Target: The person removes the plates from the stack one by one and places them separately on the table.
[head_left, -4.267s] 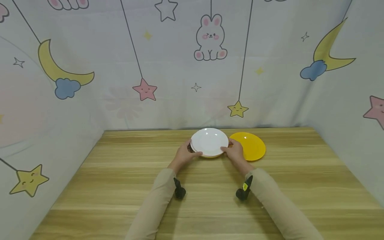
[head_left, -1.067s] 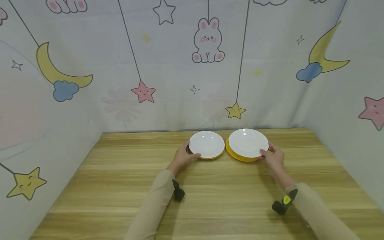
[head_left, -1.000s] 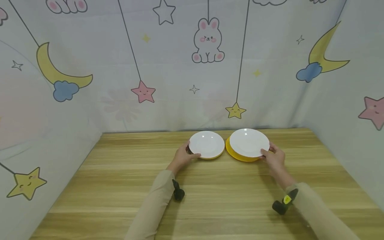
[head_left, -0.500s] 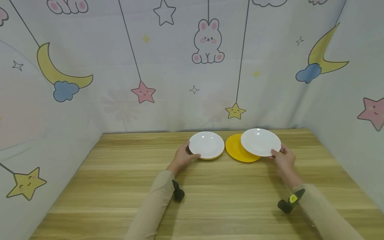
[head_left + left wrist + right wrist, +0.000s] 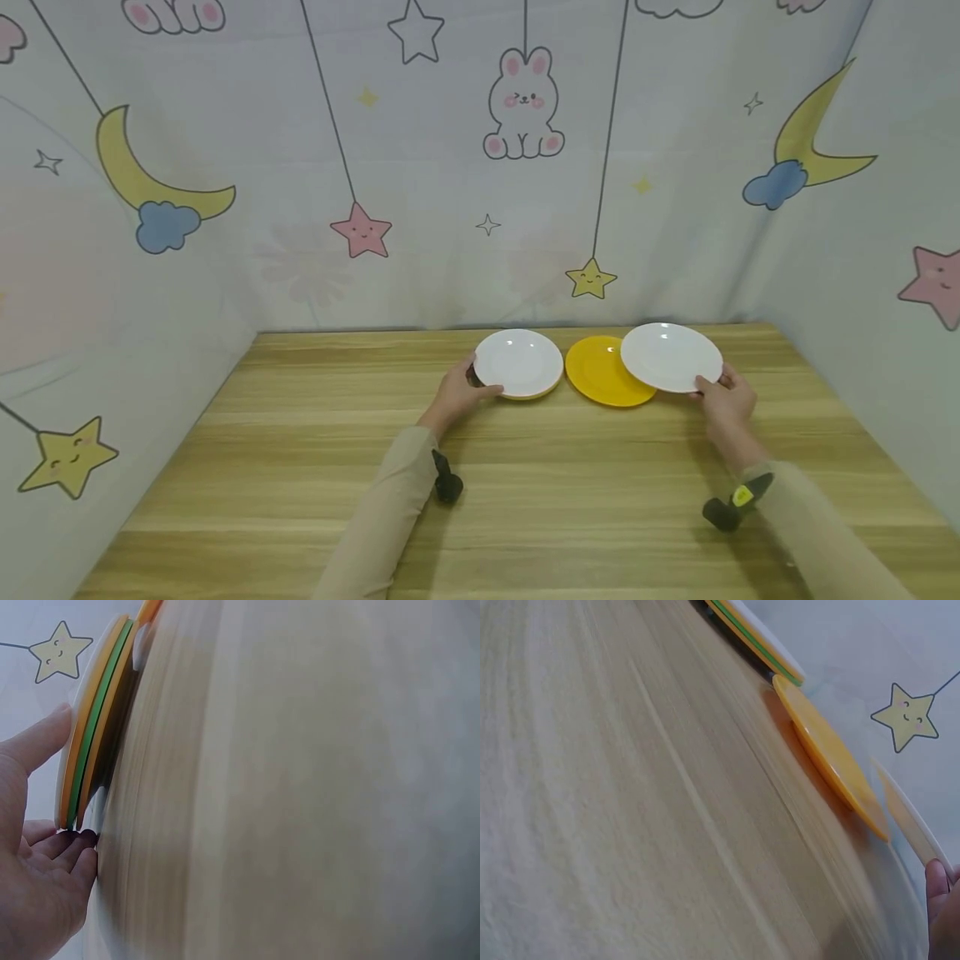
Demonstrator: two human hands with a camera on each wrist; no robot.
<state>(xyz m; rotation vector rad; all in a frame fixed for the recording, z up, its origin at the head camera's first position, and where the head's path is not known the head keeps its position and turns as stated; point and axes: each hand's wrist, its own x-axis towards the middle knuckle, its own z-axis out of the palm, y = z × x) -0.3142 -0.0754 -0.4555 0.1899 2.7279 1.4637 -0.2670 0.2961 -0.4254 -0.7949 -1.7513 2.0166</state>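
Observation:
A white plate [image 5: 671,358] is pinched at its right rim by my right hand [image 5: 729,407], thumb on top, and is held raised above the table. Below its left side lies a yellow plate [image 5: 606,375], partly covered by it in the head view. To the left, my left hand [image 5: 454,396] holds the near left edge of a plate stack [image 5: 517,362], its thumb at the rim and its fingers at the underside. The left wrist view shows the stack's layers: a white plate on top, then orange and green plate edges [image 5: 97,720].
The wooden table [image 5: 480,500] meets a printed curtain [image 5: 420,275] close behind the plates. More curtain stands along the left and right sides. A small black camera is strapped to each wrist.
The right hand has lifted a white plate off the stack and carried it right, across the yellow plate and past its middle. The left hand has stayed at the stack.

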